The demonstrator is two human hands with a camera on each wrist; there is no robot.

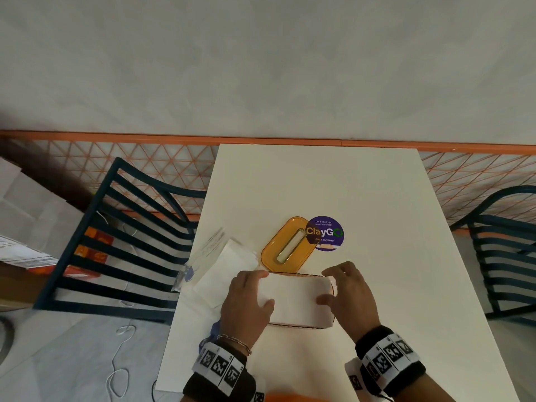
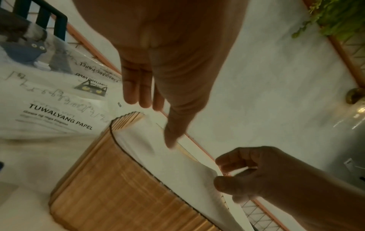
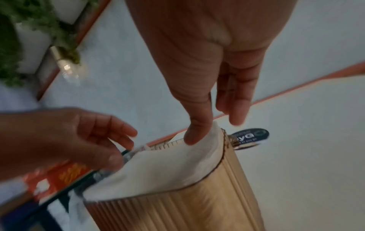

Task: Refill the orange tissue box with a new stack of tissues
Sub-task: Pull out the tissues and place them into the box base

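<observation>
Orange tissue box (image 2: 118,195) stood open on tabletop (image 1: 319,184), near edge. Lid (image 1: 272,250) lay at its 12 o'clock. Tissue stack (image 1: 294,297) filled box mouth. Left hand (image 1: 246,303) and right hand (image 1: 348,297) each pinched one end, thumbs on top.

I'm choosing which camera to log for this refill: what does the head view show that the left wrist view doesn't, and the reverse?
Head only: the orange lid lying on the table, its edge overlapping a purple sticker. Left wrist only: the wrapper with readable print TUWALYANG PAPEL, and the tissue box's ribbed side wall. Both: the left hand and right hand holding the tissue stack at the box's open top.
</observation>
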